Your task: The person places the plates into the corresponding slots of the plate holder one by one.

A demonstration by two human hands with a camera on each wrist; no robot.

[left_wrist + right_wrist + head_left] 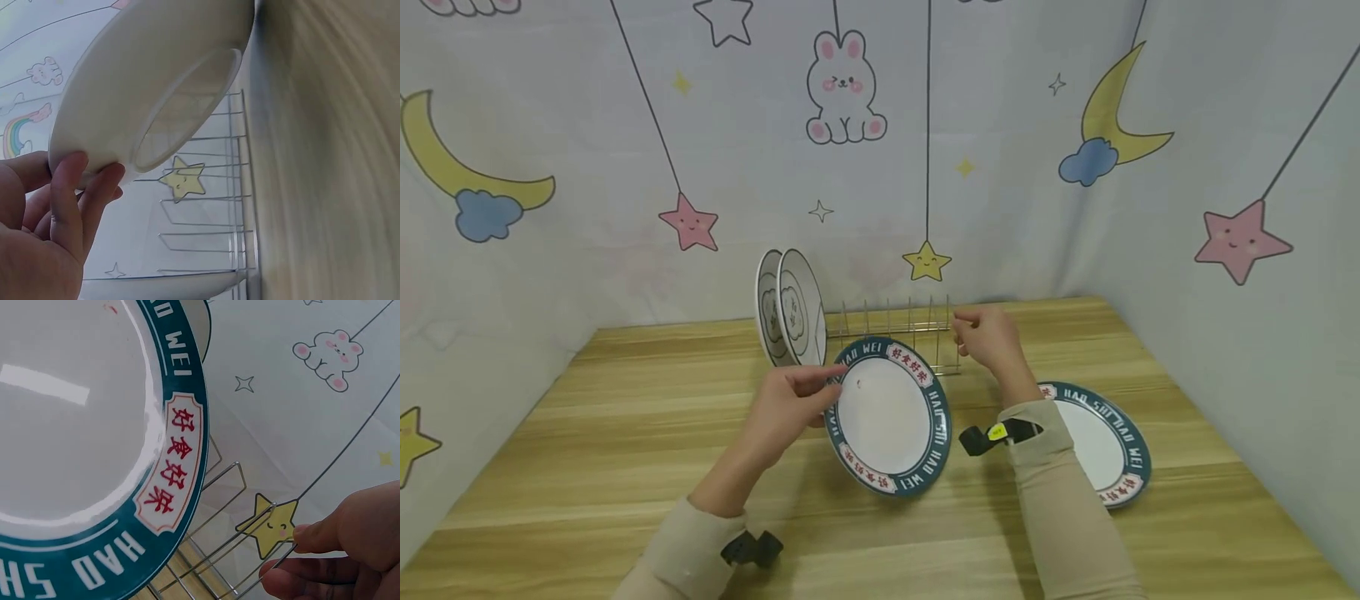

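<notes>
My left hand (pixel 786 408) pinches the left rim of a round plate (pixel 883 417) with a teal lettered border. The plate is tilted, its white face towards me, in front of a wire dish rack (pixel 937 354). In the left wrist view, thumb and fingers hold the edge and the plate's pale underside (pixel 144 81) shows. At the rack's right end, my right hand (pixel 988 337) pinches an end wire between thumb and fingers, as the right wrist view shows. Two white dishes (pixel 805 312) with grey patterns stand upright at the rack's left end.
A second teal-rimmed plate (pixel 1097 442) lies face up on the wooden table (pixel 625 433) to the right, partly hidden by my right forearm. Behind the rack hangs a pale curtain (pixel 760 167) printed with stars, moons and a rabbit.
</notes>
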